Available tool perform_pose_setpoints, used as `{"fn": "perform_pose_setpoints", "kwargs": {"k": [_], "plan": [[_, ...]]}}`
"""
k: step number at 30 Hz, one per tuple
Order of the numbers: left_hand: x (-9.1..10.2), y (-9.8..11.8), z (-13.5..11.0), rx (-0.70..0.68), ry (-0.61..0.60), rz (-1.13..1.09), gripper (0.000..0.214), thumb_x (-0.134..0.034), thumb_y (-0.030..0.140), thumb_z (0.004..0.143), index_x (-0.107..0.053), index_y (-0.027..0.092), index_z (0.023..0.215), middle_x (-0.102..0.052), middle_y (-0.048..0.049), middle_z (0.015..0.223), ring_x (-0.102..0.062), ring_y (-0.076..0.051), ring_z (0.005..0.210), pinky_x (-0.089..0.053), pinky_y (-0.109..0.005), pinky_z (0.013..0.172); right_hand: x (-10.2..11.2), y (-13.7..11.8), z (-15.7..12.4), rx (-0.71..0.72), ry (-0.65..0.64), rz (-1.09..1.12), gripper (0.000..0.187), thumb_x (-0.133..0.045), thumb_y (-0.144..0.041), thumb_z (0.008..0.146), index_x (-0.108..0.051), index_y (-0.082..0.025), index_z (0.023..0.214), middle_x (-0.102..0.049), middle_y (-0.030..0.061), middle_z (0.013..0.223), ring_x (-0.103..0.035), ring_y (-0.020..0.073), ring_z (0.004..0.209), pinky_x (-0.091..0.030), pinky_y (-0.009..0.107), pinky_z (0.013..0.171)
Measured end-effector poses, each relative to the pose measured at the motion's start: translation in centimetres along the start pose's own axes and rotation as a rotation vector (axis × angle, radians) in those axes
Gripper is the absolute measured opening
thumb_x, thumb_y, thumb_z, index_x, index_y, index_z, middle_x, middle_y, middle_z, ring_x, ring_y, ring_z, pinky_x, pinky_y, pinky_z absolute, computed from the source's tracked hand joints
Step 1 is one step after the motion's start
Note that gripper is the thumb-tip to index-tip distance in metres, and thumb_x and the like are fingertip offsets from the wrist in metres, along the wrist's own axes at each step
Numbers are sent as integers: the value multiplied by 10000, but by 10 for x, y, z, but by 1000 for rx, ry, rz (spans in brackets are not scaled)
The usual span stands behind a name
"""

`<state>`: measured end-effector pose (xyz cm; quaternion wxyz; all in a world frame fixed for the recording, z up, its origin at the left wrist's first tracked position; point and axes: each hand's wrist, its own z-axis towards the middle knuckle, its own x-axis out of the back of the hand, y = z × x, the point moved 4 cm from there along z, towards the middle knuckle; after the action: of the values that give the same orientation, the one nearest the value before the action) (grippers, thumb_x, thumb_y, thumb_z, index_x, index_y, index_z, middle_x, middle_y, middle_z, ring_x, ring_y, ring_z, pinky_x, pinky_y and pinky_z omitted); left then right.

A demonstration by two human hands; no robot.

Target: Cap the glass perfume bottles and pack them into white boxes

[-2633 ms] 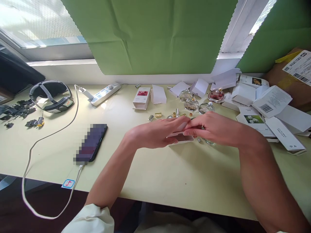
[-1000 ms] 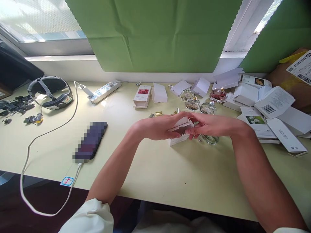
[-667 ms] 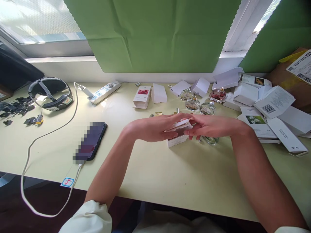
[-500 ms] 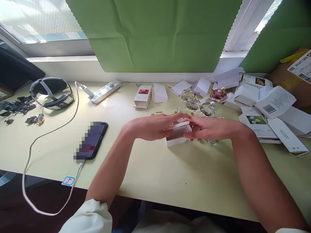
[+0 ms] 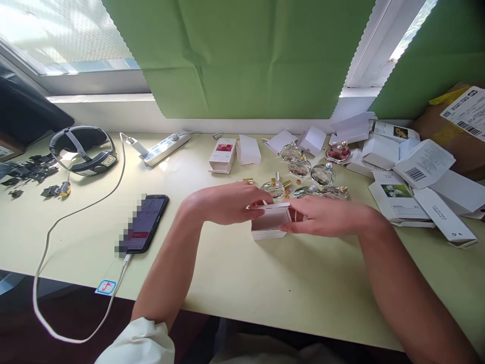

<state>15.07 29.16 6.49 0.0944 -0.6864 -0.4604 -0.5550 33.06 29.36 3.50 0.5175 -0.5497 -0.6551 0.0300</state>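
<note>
A small white cardboard box (image 5: 268, 233) is between my hands over the table, its open end facing me and a flap raised at its top edge. My left hand (image 5: 232, 203) grips it from the left, thumb and fingers at the upper edge. From the right, my right hand (image 5: 322, 216) pinches the side wall, thumb on the near edge. Just beyond lie several glass perfume bottles, among them a clear one (image 5: 273, 188), one with a gold top (image 5: 299, 166) and one with reddish contents (image 5: 338, 152). Gold caps (image 5: 287, 184) are scattered beside them.
At right is a heap of white boxes (image 5: 424, 161) before a brown carton (image 5: 435, 134). A box with a red flower picture (image 5: 223, 155) stands at the back. To the left are a phone (image 5: 146, 222) on a cable, a power strip (image 5: 166, 149) and a headset (image 5: 85, 151).
Both hands and the box have moved slightly toward me and to the left. The box's opening is turned more toward me, and more bottles show behind it.
</note>
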Motion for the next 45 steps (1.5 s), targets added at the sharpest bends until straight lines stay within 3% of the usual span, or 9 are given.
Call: {"fn": "perform_pose_setpoints", "kwargs": {"k": [6, 12, 18, 23, 27, 32, 38, 42, 45], "plan": [[1, -3, 1, -39, 20, -46, 289, -485, 259, 944, -666, 232, 1168, -727, -37, 887, -616, -144, 671, -383, -258, 580, 1, 3, -2, -33, 46, -51, 380, -491, -609, 883, -519, -233, 839, -652, 43, 851, -574, 206, 706, -378, 315, 575], [5, -3, -4, -31, 33, -158, 348, -629, 349, 888, -657, 274, 1227, -750, -25, 1067, -700, -179, 927, -472, -243, 683, 2, 1, -10, -65, 52, -56, 452, -496, -695, 847, -549, -248, 888, -675, 33, 861, -609, 220, 719, -377, 313, 575], [13, -6, -16, 9, 41, -276, 495, -739, 448, 809, -618, 312, 1270, -728, -1, 1159, -705, -170, 974, -519, -243, 754, 9, 7, -23, -94, 33, 26, 671, -617, -708, 768, -551, -293, 1291, -706, 36, 1073, -650, 212, 795, -450, 308, 611], [24, -32, -24, 87, 200, -273, 380, -622, 462, 893, -633, 285, 1230, -728, -6, 1128, -686, -167, 992, -523, -274, 815, 25, 29, -36, -138, 136, 30, 674, -593, -679, 807, -517, -337, 1382, -722, 40, 1065, -670, 231, 814, -482, 324, 654], [18, -75, -7, 255, 342, -171, 364, -527, 449, 940, -620, 261, 1237, -718, -36, 1097, -663, -179, 947, -508, -300, 793, 39, 41, -34, -175, 307, 4, 588, -540, -637, 857, -564, -301, 1338, -718, 59, 1045, -665, 233, 823, -486, 330, 674], [-15, -109, 43, 254, 320, 20, 395, -519, 358, 918, -572, 211, 1281, -588, -100, 1314, -547, -252, 1183, -458, -335, 913, 43, 42, -24, -166, 375, -22, 535, -515, -601, 880, -604, -254, 1278, -702, 79, 1073, -660, 234, 876, -487, 327, 701], [-38, -116, 70, 265, 294, 19, 333, -502, 242, 888, -627, 163, 1186, -627, -131, 1166, -590, -262, 1001, -458, -363, 845, 41, 39, -24, -149, 356, -15, 526, -489, -619, 901, -584, -271, 1283, -683, 66, 1092, -644, 226, 907, -486, 323, 719], [-31, -110, 65, 244, 354, 10, 360, -447, 277, 947, -581, 181, 1267, -621, -109, 1105, -558, -258, 1052, -427, -398, 942, 42, 40, -24, -147, 364, -8, 511, -493, -610, 902, -595, -272, 1271, -688, 68, 1086, -646, 226, 913, -490, 327, 727], [-19, -94, 58, 127, 459, -69, 375, -414, 298, 988, -533, 236, 1339, -588, -85, 1147, -531, -220, 1126, -422, -372, 985, 43, 39, -24, -151, 376, -5, 507, -490, -608, 898, -602, -271, 1260, -704, 57, 1048, -656, 220, 874, -489, 320, 704]]}}
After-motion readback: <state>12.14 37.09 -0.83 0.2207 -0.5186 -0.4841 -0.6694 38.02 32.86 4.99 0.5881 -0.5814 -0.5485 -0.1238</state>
